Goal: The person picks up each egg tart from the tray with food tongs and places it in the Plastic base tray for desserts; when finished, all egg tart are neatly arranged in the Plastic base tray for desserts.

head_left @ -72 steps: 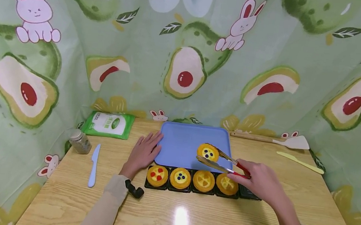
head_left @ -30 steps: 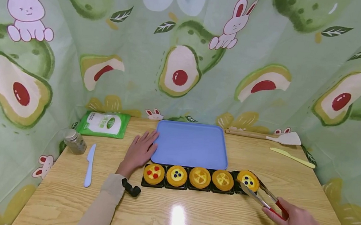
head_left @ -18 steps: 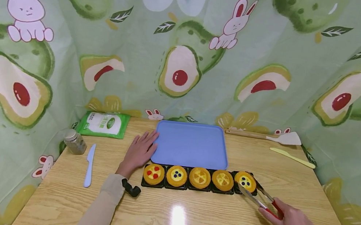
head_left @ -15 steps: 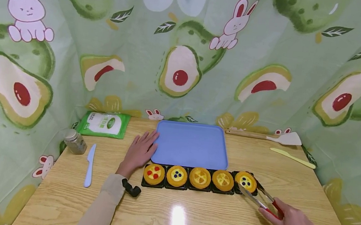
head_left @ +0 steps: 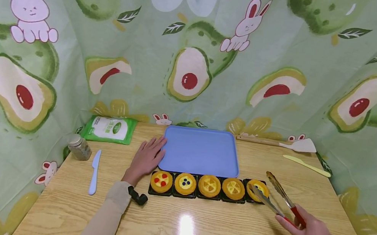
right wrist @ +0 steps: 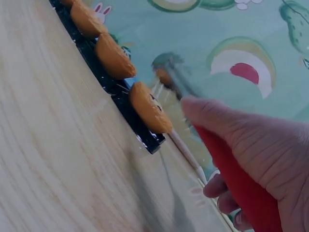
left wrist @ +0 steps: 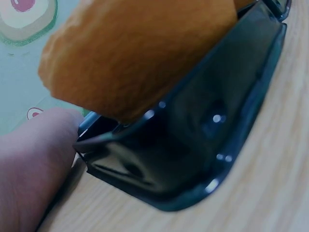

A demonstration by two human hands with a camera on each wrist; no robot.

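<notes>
My right hand (head_left: 314, 234) grips red-handled metal tongs (head_left: 284, 200) at the right of the table. The tongs' arms are spread; one overlaps the blueberry egg tart (head_left: 256, 186) in the last black tray and the other stands apart to its right. In the right wrist view that tart (right wrist: 147, 107) sits in the tray (right wrist: 137, 123), with the red handle (right wrist: 236, 183) under my fingers. My left hand (head_left: 147, 157) lies flat with its fingertips at the left edge of the blue tray (head_left: 202, 149). The left wrist view shows a tart (left wrist: 140, 53) in its black tray (left wrist: 183, 140) close up.
Several tarts in black trays, with strawberry (head_left: 162, 181), blueberry (head_left: 185, 184) and yellow toppings, line the blue tray's front. At left are a blue knife (head_left: 94, 172), a jar (head_left: 80, 147) and a green packet (head_left: 109, 129). A spatula (head_left: 275, 142) and yellow knife (head_left: 307, 165) lie back right.
The blueberry tart was carried in the tongs from over the blue tray to the last black tray. The tongs have since spread and let go of it. My left hand stays put.
</notes>
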